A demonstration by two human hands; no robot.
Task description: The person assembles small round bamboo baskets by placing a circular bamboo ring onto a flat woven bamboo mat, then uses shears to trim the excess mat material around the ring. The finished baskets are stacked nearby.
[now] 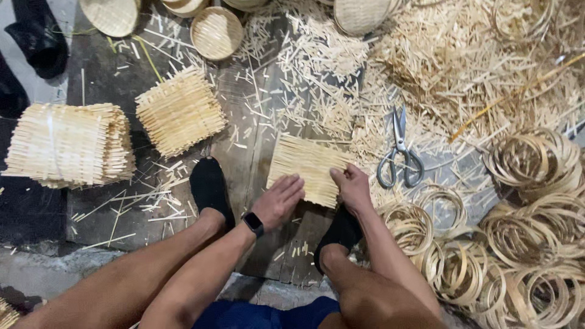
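Pressing a woven bamboo mat (308,167) flat on the plank floor (244,140) between both feet: left hand (279,201) spread open on its near edge, right hand (352,187) with grip clenched on its right corner. Probably squaring or trimming; scissors (399,152) just beside, to be reached next.

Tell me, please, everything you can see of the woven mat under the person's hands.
The woven mat is a roughly square piece of pale, thin bamboo-like strips, with uneven strip ends sticking out along its edges. It lies flat on the dark wooden boards, between the person's two feet in black socks. The left hand rests palm-down on its near left edge, and the right hand presses its near right corner. Loose strip offcuts lie around it; grey-handled scissors lie just to its right, apart from it.
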